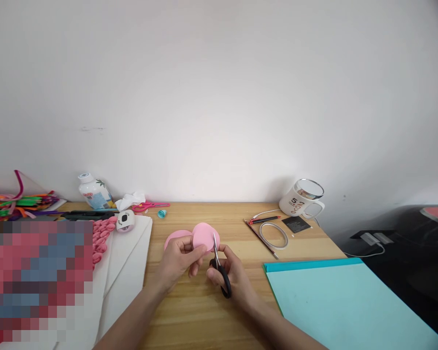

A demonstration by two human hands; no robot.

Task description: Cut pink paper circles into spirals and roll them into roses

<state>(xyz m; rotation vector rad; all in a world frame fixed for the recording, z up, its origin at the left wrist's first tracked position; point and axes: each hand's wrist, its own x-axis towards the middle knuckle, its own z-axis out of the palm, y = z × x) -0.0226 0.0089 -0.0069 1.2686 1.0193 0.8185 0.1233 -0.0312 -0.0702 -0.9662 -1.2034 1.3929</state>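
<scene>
My left hand (178,260) pinches a round pink paper piece (203,236) and holds it up above the wooden table (204,311). A second pink piece (175,236) lies just behind it. My right hand (230,276) grips black-handled scissors (219,270), and their blades point up into the pink paper's right edge.
Teal paper sheets (343,306) lie at the right. White sheets (127,257) with pink petal shapes (102,238) and a small punch (124,221) lie at the left. Along the wall stand a bottle (93,192), pink scissors (149,205) and a mug (302,198). Colourful pipe cleaners (18,201) sit far left.
</scene>
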